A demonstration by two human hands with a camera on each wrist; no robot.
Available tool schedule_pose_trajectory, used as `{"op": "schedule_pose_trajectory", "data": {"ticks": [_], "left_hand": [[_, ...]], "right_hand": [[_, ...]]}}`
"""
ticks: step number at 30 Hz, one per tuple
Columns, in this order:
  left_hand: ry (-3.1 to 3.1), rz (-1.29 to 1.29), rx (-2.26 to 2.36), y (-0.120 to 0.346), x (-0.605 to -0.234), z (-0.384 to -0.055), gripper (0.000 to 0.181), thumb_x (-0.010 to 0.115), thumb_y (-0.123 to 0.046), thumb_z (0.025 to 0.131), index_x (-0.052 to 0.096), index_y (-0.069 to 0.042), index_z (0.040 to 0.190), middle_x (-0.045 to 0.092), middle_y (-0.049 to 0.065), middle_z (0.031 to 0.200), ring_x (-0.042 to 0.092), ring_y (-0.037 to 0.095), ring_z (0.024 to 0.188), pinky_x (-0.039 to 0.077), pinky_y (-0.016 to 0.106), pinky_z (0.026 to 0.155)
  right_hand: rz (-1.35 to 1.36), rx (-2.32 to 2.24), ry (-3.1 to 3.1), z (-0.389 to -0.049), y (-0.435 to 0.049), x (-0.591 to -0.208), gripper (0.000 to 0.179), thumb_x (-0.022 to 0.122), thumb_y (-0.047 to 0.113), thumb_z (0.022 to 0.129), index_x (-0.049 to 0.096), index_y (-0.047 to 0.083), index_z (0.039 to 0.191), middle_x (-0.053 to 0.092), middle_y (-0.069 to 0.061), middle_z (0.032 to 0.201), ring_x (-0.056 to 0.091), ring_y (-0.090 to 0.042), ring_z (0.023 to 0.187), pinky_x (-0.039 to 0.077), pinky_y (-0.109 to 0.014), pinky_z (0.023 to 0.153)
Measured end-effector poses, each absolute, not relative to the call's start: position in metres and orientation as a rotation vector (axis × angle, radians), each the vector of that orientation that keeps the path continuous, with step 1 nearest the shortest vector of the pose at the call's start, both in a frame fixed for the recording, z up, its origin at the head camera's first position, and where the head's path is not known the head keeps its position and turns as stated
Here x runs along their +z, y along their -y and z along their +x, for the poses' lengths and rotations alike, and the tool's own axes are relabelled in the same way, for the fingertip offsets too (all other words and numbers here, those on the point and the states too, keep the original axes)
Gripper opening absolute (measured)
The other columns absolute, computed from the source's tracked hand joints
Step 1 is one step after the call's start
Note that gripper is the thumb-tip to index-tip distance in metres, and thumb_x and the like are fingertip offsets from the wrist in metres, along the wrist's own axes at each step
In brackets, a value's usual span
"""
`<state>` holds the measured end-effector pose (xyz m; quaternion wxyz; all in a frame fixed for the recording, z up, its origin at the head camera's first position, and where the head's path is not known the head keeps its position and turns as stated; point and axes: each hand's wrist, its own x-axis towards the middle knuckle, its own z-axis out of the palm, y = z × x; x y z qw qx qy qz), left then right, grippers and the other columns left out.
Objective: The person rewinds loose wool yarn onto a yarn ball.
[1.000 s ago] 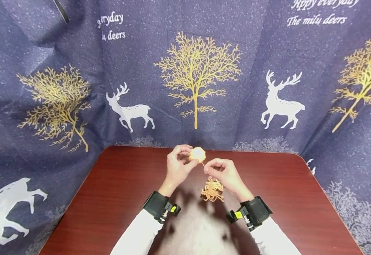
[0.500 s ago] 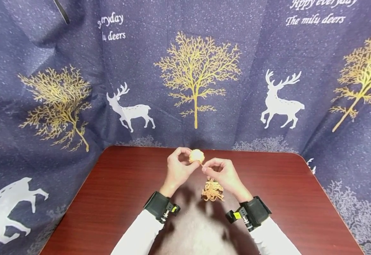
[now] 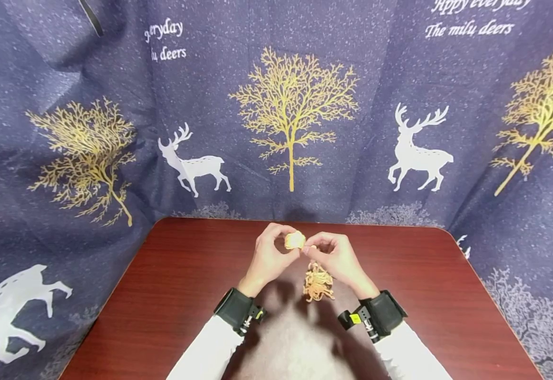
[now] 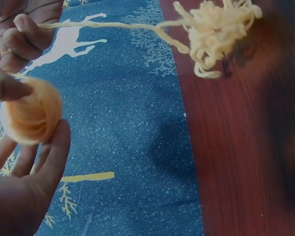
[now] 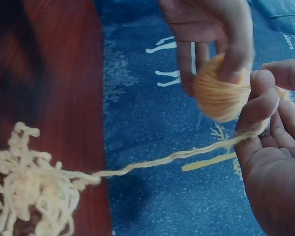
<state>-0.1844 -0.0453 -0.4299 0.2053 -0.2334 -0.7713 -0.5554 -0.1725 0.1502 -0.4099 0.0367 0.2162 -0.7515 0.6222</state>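
My left hand [image 3: 268, 259] holds a small ball of pale orange yarn [image 3: 295, 240] between thumb and fingers, above the table. Close beside it on the right, my right hand [image 3: 339, 259] pinches the yarn strand, with thumb and forefinger near the ball. From those fingers the strand [image 5: 177, 155] runs down to a loose, tangled heap of the same yarn [image 3: 318, 284]. In the left wrist view the windings on the ball [image 4: 37, 118] show plainly, and the left thumb presses on its upper side.
A reddish-brown table [image 3: 186, 264] lies under both hands, with a pale glare patch at its front. Behind it hangs a dark blue curtain [image 3: 257, 200] printed with deer and trees. Each wrist wears a black band [image 3: 235, 310] with a small camera.
The yarn ball has come slightly lower and been turned in my left hand. My left hand has shifted a little down and right. My right hand stays near the ball with the strand.
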Motion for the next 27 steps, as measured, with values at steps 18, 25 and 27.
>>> {"op": "schedule_pose_trajectory", "data": {"ticks": [18,25,27], "left_hand": [[2.246,-1.125,-1.877,0.05,-0.418,-0.164,0.043,0.08,0.008,0.074,0.067,-0.007,0.112,0.071,0.006,0.105,0.071,0.018,0.093,0.06,0.035,0.088],[2.054,-1.235,-1.982,0.049,-0.411,-0.16,0.04,0.08,0.008,0.075,0.065,0.0,0.112,0.068,0.017,0.104,0.07,0.019,0.093,0.062,0.041,0.083],[2.033,-1.231,-1.987,0.05,-0.41,-0.16,0.04,0.08,0.008,0.075,0.065,0.001,0.111,0.067,0.019,0.105,0.07,0.019,0.093,0.062,0.041,0.082]], "right_hand": [[0.624,2.045,2.193,-0.192,-0.16,-0.395,0.013,0.075,0.003,0.088,0.071,-0.006,0.097,0.069,-0.014,0.077,0.062,-0.021,0.063,0.05,-0.024,0.05],[0.602,2.086,2.167,-0.195,-0.16,-0.402,0.014,0.074,-0.001,0.089,0.07,-0.01,0.099,0.07,-0.006,0.075,0.063,-0.018,0.061,0.055,-0.025,0.052],[0.6,2.094,2.158,-0.196,-0.161,-0.402,0.015,0.074,-0.001,0.089,0.069,-0.011,0.099,0.07,-0.005,0.075,0.063,-0.017,0.061,0.056,-0.025,0.053]]}}
